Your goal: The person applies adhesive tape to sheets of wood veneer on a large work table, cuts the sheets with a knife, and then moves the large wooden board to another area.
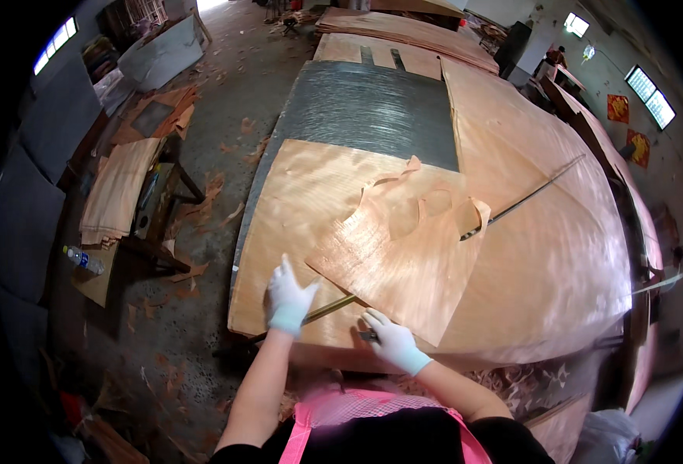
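Pink apron (372, 410) sat nearest, at six o'clock; right hand (391, 340) was curled shut on a small tool (367, 336), a blade perhaps, too small to tell; left hand (289, 298) lay spread flat on the rule (434, 251), which ran toward two o'clock under a ragged veneer scrap (403, 251); if that palm slipped, the rule could skew and the thin sheet (310, 193) tear; the rule's middle was hidden beneath the scrap.

Thin matt wood veneer sheets (403, 255) lie on a dark, rough-streaked table (364, 108).
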Action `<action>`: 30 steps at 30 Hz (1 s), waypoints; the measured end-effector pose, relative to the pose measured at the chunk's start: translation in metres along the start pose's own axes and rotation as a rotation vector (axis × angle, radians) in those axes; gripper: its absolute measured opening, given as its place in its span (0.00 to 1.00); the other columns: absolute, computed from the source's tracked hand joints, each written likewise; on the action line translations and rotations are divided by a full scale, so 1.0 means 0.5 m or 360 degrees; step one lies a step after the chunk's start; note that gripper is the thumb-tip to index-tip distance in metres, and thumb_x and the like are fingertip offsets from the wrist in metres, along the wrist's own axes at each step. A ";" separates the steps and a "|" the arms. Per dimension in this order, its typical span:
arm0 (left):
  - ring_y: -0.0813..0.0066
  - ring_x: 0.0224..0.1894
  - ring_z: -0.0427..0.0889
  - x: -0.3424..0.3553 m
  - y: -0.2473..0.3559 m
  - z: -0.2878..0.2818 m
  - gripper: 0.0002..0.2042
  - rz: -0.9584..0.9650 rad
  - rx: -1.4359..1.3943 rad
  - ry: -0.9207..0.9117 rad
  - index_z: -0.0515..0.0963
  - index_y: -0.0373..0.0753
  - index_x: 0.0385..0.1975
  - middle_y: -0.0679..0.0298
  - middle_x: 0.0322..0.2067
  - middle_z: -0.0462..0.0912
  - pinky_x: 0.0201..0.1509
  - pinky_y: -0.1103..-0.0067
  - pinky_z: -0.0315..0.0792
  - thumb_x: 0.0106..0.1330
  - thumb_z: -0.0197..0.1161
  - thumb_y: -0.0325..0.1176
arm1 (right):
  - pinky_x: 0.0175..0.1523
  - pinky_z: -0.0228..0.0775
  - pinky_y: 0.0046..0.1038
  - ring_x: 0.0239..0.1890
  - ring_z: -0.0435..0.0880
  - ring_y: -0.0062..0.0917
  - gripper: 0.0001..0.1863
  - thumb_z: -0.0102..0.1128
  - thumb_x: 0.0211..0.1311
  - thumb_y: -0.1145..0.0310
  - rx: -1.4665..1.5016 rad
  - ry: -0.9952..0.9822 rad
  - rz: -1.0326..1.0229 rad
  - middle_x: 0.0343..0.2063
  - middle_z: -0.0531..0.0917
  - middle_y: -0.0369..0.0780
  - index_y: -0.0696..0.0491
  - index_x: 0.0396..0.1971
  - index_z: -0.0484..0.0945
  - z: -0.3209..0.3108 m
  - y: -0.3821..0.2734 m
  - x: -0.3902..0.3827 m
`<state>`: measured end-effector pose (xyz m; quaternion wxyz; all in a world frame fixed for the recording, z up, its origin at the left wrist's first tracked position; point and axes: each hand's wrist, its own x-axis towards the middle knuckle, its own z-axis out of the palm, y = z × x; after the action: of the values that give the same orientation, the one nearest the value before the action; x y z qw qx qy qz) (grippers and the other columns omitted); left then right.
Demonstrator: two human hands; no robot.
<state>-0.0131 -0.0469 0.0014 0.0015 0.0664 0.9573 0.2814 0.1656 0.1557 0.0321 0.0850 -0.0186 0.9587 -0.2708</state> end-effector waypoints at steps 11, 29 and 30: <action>0.59 0.43 0.81 0.141 0.101 0.110 0.22 0.0430 0.0693 -0.0367 0.80 0.45 0.48 0.56 0.33 0.84 0.69 0.63 0.57 0.54 0.66 0.45 | 0.52 0.77 0.37 0.50 0.81 0.41 0.30 0.58 0.56 0.67 0.0103 0.0277 0.0426 0.62 0.73 0.42 0.47 0.63 0.70 -0.018 0.077 -0.125; 0.64 0.51 0.79 0.255 0.371 -0.303 0.14 0.1845 0.0329 0.0933 0.82 0.40 0.38 0.63 0.41 0.80 0.64 0.60 0.67 0.51 0.60 0.20 | 0.52 0.77 0.36 0.50 0.81 0.39 0.28 0.55 0.54 0.71 0.0430 0.0336 0.0248 0.55 0.79 0.42 0.46 0.59 0.73 -0.079 0.205 -0.049; 0.63 0.51 0.78 0.255 0.339 -0.280 0.13 0.1808 0.0375 0.0849 0.81 0.41 0.37 0.63 0.41 0.79 0.64 0.60 0.68 0.51 0.61 0.21 | 0.51 0.77 0.37 0.48 0.82 0.40 0.27 0.55 0.54 0.71 0.0439 0.0279 0.0274 0.54 0.79 0.42 0.46 0.58 0.74 -0.082 0.208 -0.044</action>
<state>-0.1239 0.0352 0.2151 -0.3937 0.4909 0.7648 0.1381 0.1812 0.2671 0.0156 0.0256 0.0989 0.9142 -0.3921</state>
